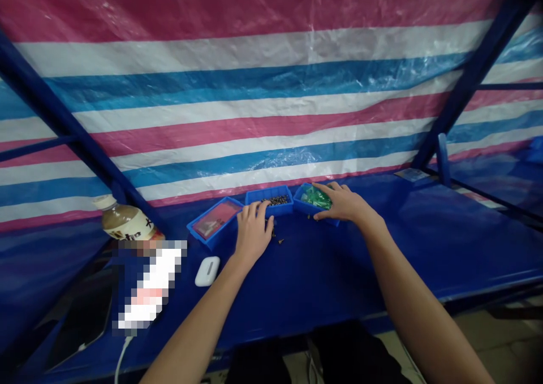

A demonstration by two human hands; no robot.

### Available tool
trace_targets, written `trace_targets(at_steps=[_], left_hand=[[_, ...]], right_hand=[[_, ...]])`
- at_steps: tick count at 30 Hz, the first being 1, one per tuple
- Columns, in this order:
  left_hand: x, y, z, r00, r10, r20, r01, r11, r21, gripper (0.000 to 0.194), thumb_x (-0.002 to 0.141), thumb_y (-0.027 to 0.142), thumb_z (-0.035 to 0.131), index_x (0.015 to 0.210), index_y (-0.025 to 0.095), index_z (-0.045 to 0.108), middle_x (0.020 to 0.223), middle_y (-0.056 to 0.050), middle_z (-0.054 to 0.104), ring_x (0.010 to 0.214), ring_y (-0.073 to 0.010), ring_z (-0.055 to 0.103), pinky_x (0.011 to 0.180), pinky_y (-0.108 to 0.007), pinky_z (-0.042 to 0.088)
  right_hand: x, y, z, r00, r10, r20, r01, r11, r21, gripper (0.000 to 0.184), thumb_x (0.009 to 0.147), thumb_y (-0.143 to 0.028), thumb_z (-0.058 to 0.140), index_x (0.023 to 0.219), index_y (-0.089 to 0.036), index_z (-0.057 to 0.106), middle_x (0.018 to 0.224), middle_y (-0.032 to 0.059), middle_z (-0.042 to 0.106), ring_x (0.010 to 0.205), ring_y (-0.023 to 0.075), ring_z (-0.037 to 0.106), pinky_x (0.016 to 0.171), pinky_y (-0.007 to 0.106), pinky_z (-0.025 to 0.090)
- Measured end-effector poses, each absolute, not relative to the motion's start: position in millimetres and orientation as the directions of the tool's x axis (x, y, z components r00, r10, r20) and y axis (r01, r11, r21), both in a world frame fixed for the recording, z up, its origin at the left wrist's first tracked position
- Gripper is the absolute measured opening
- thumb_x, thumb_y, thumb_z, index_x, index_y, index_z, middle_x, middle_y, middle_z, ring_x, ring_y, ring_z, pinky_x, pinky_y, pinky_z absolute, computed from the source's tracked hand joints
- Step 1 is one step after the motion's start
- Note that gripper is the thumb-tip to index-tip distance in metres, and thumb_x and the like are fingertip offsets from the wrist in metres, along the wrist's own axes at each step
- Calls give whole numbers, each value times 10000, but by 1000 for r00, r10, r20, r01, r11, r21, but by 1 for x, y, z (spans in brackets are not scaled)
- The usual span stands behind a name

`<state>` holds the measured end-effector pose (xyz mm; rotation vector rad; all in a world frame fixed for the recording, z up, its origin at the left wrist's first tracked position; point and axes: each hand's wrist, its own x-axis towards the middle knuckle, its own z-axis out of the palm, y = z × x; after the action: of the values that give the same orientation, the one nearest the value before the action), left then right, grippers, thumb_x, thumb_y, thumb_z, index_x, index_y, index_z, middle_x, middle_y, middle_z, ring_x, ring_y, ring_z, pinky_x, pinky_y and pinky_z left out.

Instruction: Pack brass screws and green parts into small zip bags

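Observation:
Three small blue bins stand in a row at the back of the blue table. The middle bin [290, 207] holds many small dark and brassy screws [278, 200]. Just in front of it, my left hand [253, 229] reaches over the table with fingers a little apart, beside some loose screws [280, 241]. My right hand [344, 202] spans the right bin [302, 207], its thumb at the front wall and its fingers over the far side. Green plastic packets [316, 197] fill that bin. The left bin [203, 238] has something reddish and flat inside.
A white earbud case [207, 271] lies left of my left forearm. Farther left are a drink bottle [129, 223], a dark tablet-like device [82, 319] and a blurred-out item with a white cable [121, 356]. Blue metal posts and a striped tarp [271, 107] rise behind.

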<state>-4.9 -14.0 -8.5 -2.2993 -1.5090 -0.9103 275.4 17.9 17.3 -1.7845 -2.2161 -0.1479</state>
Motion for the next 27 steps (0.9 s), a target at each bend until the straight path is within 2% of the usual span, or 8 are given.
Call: trace_targets(at_steps=[3, 8, 11, 16, 27], left_hand=[[-5, -14, -8, 244, 738, 629, 895, -422, 148, 379, 936, 263, 467, 1311, 210, 474, 1209, -114, 574, 1095, -299, 489, 901, -459, 405], [-6, -13, -9, 264, 741, 618, 887, -438, 146, 409, 922, 237, 476, 1330, 218, 462, 1235, -116, 557, 1123, -297, 481, 920, -464, 408], [-5, -14, -10, 283, 743, 606, 882, -451, 140, 430, 921, 244, 479, 1350, 228, 449, 1262, -114, 542, 1144, -300, 472, 935, -471, 408], [-3, -14, -10, 279, 735, 617, 881, -453, 141, 435, 920, 245, 490, 1353, 228, 454, 1263, -116, 543, 1148, -303, 467, 945, -484, 405], [-2, -15, -9, 239, 737, 633, 886, -432, 169, 410, 921, 247, 489, 1332, 235, 481, 1252, -118, 537, 1155, -310, 464, 946, -490, 404]], right_hand=[[272, 17, 21, -165, 934, 317, 978, 198, -72, 965, 635, -540, 771, 1478, -360, 338, 1285, 175, 515, 1103, 446, 507, 791, 565, 452], [269, 20, 18, -198, 849, 490, 971, 239, -22, 887, 698, -427, 742, 1480, -348, 330, 1329, 155, 479, 1162, 407, 445, 887, 536, 390], [270, 22, 13, -235, 820, 522, 962, 273, 3, 896, 715, -418, 732, 1495, -356, 294, 1356, 133, 460, 1163, 384, 431, 913, 502, 366], [269, 19, 10, -311, 766, 562, 945, 310, 100, 804, 777, -351, 688, 1485, -383, 309, 1425, 102, 392, 1243, 362, 363, 990, 497, 288], [262, 13, 8, -273, 763, 586, 957, 278, 83, 793, 807, -385, 668, 1498, -380, 280, 1434, 100, 393, 1266, 358, 346, 1028, 517, 214]])
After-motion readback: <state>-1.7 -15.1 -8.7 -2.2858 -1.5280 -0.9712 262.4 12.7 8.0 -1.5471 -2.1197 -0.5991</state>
